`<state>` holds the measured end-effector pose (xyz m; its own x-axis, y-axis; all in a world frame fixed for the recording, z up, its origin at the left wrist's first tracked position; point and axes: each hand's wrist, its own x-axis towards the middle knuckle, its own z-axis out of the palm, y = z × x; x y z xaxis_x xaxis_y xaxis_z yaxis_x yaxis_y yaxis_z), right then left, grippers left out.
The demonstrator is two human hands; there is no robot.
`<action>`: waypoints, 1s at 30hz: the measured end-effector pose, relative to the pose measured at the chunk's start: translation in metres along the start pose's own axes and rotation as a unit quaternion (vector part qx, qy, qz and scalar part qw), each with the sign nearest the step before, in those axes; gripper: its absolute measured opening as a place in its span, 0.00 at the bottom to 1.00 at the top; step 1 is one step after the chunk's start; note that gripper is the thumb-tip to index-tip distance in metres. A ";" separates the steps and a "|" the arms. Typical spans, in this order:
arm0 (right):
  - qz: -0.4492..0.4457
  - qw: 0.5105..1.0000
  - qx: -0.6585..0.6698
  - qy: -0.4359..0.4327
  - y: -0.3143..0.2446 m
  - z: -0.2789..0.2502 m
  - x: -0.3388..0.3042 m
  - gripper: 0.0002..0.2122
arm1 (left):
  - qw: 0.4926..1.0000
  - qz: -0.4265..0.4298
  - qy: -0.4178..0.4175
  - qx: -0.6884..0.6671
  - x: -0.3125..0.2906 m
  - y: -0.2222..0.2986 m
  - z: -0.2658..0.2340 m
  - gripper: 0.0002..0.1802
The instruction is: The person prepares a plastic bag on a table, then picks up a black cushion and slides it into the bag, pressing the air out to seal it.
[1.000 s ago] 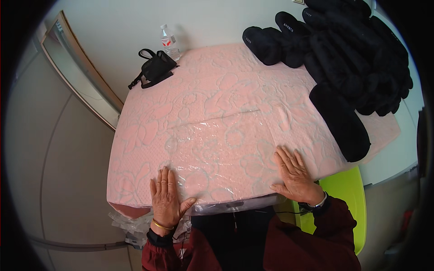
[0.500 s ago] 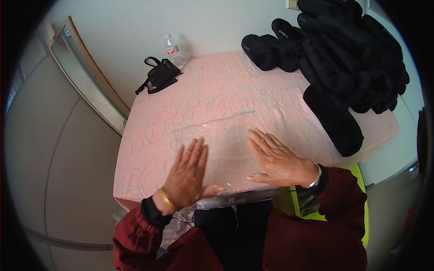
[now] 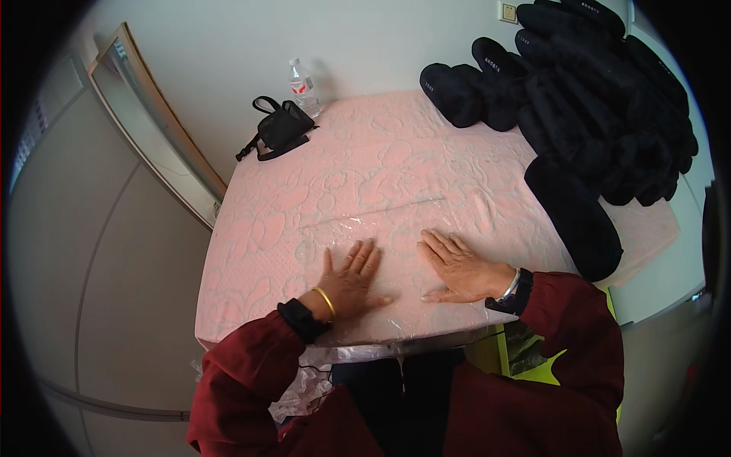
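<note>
As the left hand and the right hand lie flat, clear plastic rests beneath them on the table.

Each grip is open and empty, palm down with the fingers apart and the two thumbs pointing toward each other; the plastic lies near the table's front edge, its far edge running as a thin crease beyond the fingertips. A pink patterned cloth covers the table. At the back left, a small black bag sits just beside a clear bottle. Black padded pieces are heaped at the back right, and one long black piece lies nearer the right hand. Below the right forearm, part of a lime-green container shows.
</note>
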<state>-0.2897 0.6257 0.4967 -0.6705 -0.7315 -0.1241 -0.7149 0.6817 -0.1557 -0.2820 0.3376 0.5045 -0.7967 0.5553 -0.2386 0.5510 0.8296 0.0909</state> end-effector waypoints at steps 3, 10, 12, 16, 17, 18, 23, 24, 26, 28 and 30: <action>0.011 1.000 0.000 -0.009 0.012 0.001 -0.001 0.48 | 0.995 -0.100 -0.018 -0.005 -0.016 -0.050 -0.001 0.59; 0.056 0.998 -0.017 0.021 0.032 0.001 -0.010 0.46 | 0.969 -0.245 0.011 0.010 -0.053 -0.106 -0.006 0.58; 0.089 0.994 0.016 0.069 0.034 -0.003 -0.013 0.41 | 0.965 -0.257 0.037 0.021 -0.059 -0.110 -0.008 0.57; 0.202 0.968 0.097 0.111 0.032 -0.022 -0.021 0.31 | 0.971 -0.228 0.038 -0.064 -0.069 -0.106 -0.010 0.43; 0.253 0.952 0.132 0.115 0.028 -0.023 -0.026 0.27 | 0.970 -0.210 0.092 -0.080 -0.072 -0.102 -0.001 0.38; 0.256 0.951 0.133 0.113 0.030 -0.016 -0.028 0.27 | 0.966 -0.192 0.145 -0.097 -0.075 -0.098 0.008 0.34; 0.258 0.860 0.407 0.171 0.038 0.001 -0.028 0.17 | 0.920 -0.208 0.186 -0.276 -0.073 -0.089 0.018 0.25; 0.269 0.834 0.462 0.137 0.037 0.000 -0.026 0.16 | 0.919 -0.208 0.187 -0.276 -0.072 -0.089 0.020 0.25; 0.279 0.804 0.514 0.103 0.036 -0.003 -0.024 0.14 | 0.890 -0.197 0.143 -0.386 -0.070 -0.089 0.024 0.19; 0.290 0.780 0.553 0.043 0.033 -0.012 -0.028 0.12 | 0.869 -0.193 0.120 -0.440 -0.073 -0.088 0.022 0.16; 0.298 0.765 0.571 0.013 0.032 -0.021 -0.033 0.11 | 0.824 -0.184 0.117 -0.523 -0.077 -0.084 0.002 0.12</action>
<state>-0.2953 0.6720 0.5167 -0.8245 -0.2842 -0.4893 0.3493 0.4246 -0.8353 -0.2662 0.2252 0.5133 -0.9555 0.1503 -0.2539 -0.1557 0.4740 0.8666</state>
